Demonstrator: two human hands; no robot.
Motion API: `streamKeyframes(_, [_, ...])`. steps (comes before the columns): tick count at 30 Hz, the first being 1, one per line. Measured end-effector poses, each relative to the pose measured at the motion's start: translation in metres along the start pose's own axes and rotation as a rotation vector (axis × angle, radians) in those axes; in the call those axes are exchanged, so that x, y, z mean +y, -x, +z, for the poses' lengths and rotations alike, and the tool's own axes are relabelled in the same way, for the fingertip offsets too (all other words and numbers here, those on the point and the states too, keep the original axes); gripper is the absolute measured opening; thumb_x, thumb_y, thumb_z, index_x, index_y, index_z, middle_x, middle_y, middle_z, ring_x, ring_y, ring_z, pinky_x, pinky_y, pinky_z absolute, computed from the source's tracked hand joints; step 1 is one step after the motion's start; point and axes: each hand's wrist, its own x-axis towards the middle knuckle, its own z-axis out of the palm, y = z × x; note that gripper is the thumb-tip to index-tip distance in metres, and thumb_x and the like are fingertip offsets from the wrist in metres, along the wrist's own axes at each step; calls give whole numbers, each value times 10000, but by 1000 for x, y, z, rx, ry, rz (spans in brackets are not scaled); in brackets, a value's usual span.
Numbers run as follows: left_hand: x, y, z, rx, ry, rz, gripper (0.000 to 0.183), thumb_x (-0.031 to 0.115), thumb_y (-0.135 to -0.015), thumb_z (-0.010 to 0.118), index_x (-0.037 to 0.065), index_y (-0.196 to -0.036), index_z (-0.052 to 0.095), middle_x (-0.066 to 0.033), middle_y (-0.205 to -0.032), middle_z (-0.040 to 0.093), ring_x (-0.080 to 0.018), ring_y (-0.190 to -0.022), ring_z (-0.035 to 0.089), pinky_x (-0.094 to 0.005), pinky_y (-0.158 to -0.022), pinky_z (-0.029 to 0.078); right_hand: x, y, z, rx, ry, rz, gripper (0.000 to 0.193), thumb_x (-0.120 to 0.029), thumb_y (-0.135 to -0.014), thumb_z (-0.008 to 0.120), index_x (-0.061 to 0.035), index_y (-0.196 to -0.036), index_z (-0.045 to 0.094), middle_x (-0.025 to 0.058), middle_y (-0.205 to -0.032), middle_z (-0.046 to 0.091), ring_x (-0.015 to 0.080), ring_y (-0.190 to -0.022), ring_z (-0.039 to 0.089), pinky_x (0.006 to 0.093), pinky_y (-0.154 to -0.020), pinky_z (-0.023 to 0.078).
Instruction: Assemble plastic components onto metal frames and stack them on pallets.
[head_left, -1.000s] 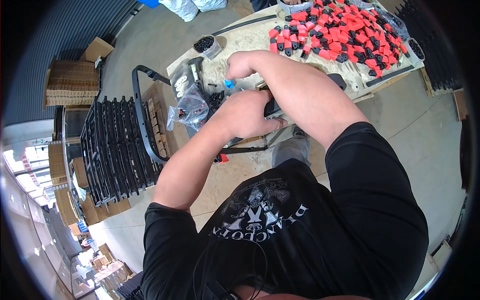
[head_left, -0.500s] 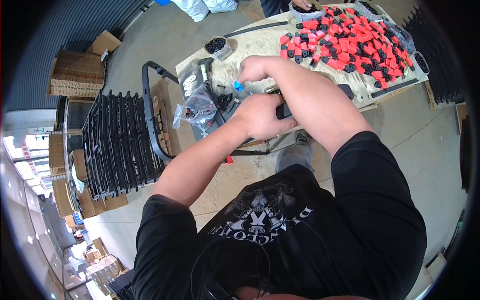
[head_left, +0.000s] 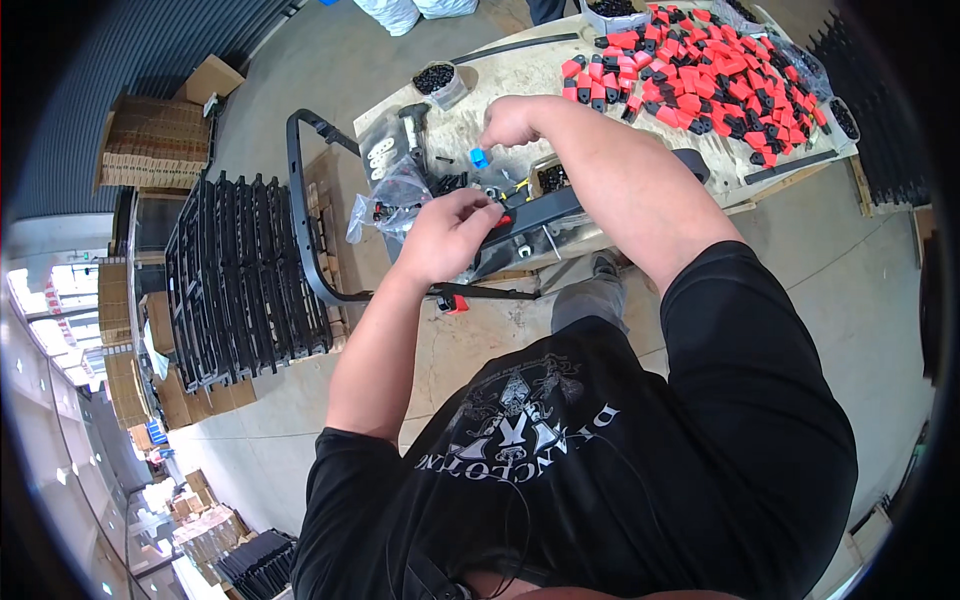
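Observation:
My left hand point(head_left: 450, 235) is over the near left table edge, thumb and fingers pinched together beside a thick black bar point(head_left: 548, 210). A little red shows at the fingertips; what they pinch is hidden. Farther off, my right hand point(head_left: 515, 122) has its fingers curled, with a small blue piece point(head_left: 479, 158) at the fingertips. Between the hands are a yellow-and-black tool point(head_left: 517, 190) and an open box of small dark parts point(head_left: 552, 178). A clear plastic bag point(head_left: 400, 190) of small parts rests left of my left hand.
Red-and-black pieces point(head_left: 700, 85) heap at the table's far right. A tub of black parts point(head_left: 437, 82), a hammer point(head_left: 413, 128) and white oval pieces point(head_left: 382, 157) stand at left. A black frame point(head_left: 298, 200) juts past the left edge, near stacked black grilles point(head_left: 245, 280).
My left hand has moved left along the black bar, uncovering the yellow-and-black tool and the parts box. My right hand has shifted slightly away. Another person's hand has left the far tub.

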Motion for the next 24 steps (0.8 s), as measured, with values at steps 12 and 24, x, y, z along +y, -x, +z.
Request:
streamKeyframes(12, [-9, -5, -2, -66, 131, -58, 329, 295, -867, 743, 19, -1036, 684, -40, -738, 638, -115, -666, 558, -297, -607, 438, 12, -2, -2, 18, -25, 48, 365, -345, -862, 695, -4, -987, 724, 99, -756, 651, 205, -557, 538, 374, -496, 444])
streamKeyframes(24, [-18, 3, -11, -100, 260, 20, 284, 146, -872, 698, 26, -1120, 630, -39, -765, 649, -118, -636, 573, -298, -571, 450, 20, -1, -5, -10, -165, 74, 367, -373, -861, 693, -13, -797, 653, 81, -646, 531, 182, -489, 422, 371, -462, 347])
